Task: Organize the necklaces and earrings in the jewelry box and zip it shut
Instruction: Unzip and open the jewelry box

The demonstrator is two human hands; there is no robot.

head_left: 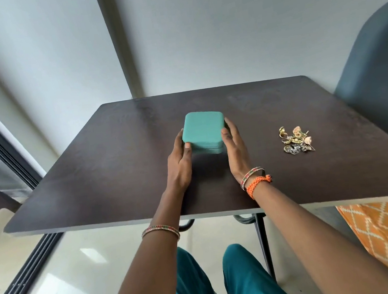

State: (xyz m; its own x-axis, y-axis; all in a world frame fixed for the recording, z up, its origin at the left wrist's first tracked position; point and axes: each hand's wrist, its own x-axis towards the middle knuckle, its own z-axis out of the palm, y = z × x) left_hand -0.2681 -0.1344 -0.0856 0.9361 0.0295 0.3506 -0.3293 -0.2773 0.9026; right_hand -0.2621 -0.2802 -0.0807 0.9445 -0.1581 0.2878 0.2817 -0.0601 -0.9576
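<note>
Jewelry box (202,130), teal and closed, sits mid-table (93,181), gripped between the left hand (180,163) on its left side and the right hand (235,148) on its right. Loose earrings (296,140) lie well to the right.

One jewelry box (202,130), one jewelry heap (296,139), pieces too tangled to count, two hands

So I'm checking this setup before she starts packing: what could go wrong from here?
The jewelry pile lies tangled, so lifting one piece may drag others along. It sits toward the table's right side, where a sweep could knock pieces off. The jewelry box is closed, held between the left hand and right hand; unzipping it may make it slide.
</note>
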